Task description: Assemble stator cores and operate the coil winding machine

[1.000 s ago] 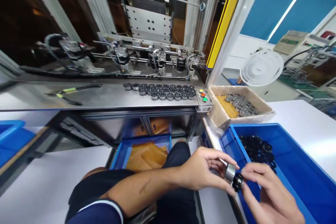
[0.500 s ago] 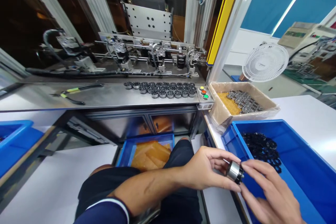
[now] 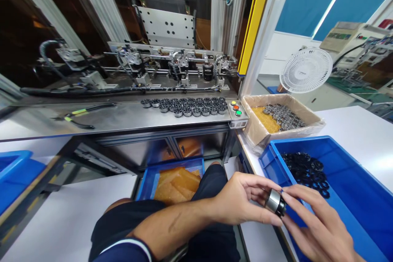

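Note:
Between both hands, over the near edge of the blue bin, is a small silver cylinder with a black end piece [image 3: 273, 201]. My left hand [image 3: 244, 197] grips its silver side between thumb and fingers, with the other fingers curled behind. From the right, the fingertips and thumb of my right hand [image 3: 317, 219] close on the black end. The blue bin [image 3: 346, 159] lies under and beyond my right hand. Inside it is a heap of black ring-shaped plastic pieces [image 3: 307, 172].
Rows of black-and-silver round parts [image 3: 190, 106] stand on the metal ledge, with pliers [image 3: 82, 114] to their left. Coloured buttons [image 3: 236, 107] sit at the ledge's right end. A plastic-lined carton [image 3: 282, 135] holds metal cores. Behind is a machine [image 3: 178, 63]; a fan [image 3: 307, 69] stands right.
The view has shifted slightly. Both hands keep their hold on the silver cylinder, which has turned a little so that its black end shows more.

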